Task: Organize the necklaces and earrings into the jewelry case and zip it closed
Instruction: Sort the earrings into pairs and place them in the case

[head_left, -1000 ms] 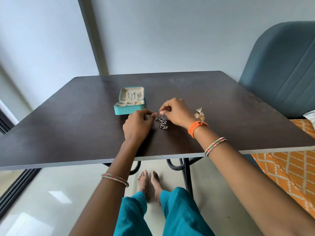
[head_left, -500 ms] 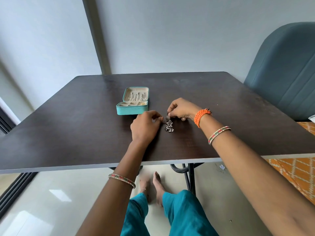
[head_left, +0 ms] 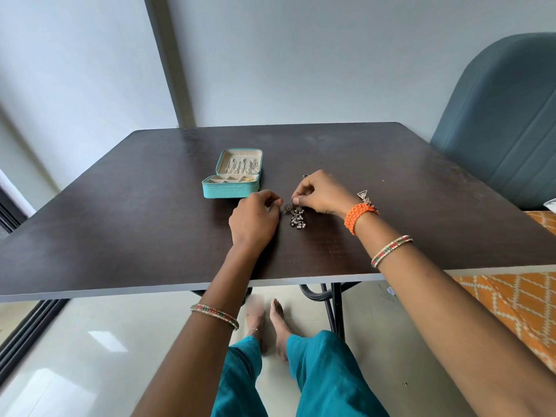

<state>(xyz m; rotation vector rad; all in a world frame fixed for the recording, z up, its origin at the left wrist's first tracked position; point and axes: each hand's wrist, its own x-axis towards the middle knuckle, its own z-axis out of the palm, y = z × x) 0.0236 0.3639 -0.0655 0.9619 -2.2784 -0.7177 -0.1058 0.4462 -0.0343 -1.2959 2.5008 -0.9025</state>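
A: Hands?
B: Right hand (head_left: 322, 192) arched over table (head_left: 120, 221), fingertips pinching top of beaded earrings (head_left: 296, 215) (bead cluster lies on wood). Left hand (head_left: 254, 218) knuckles up, fingers curled just beside them; any grip can't be told.
A: Case?
B: Case (head_left: 231, 180) open, just behind left hand.

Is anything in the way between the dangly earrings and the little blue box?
Only the left hand sits partly between the beaded earrings and the open teal jewelry case. The dark table there looks bare.
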